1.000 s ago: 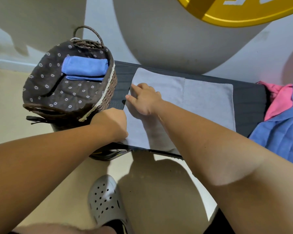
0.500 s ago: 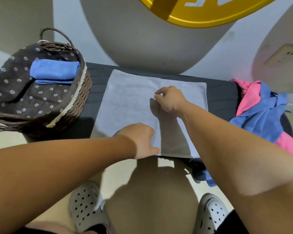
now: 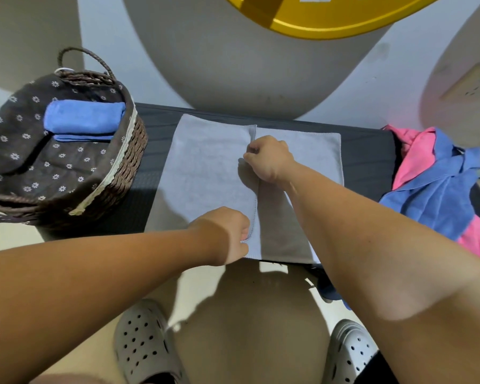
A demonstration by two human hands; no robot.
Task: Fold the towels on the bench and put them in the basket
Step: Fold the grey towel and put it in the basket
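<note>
We take the grey towel as our mark; it lies flat on the dark tabletop. A second ago both hands were at the towel's left edge, on the basket side. Since then they have carried that edge over, and the left part now lies doubled on top. Its stitched hem runs down the towel's middle, from the far side to the near side.

Our left hand is at the near end of that hem, fingers curled in and pinching the corner of the folded layer. Our right hand is on the same hem towards the far end, knuckles up and fingers tucked, nipping the edge against the layer below. The right part of the towel is still a single layer.

Left of the grey towel, touching the tabletop's end, stands the wicker basket with its flowered lining, and a folded blue towel lies inside. Right of the grey towel, a loose heap of pink and blue towels lies well apart from it. Nearer us than the towel, grey clogs stand on the floor.
</note>
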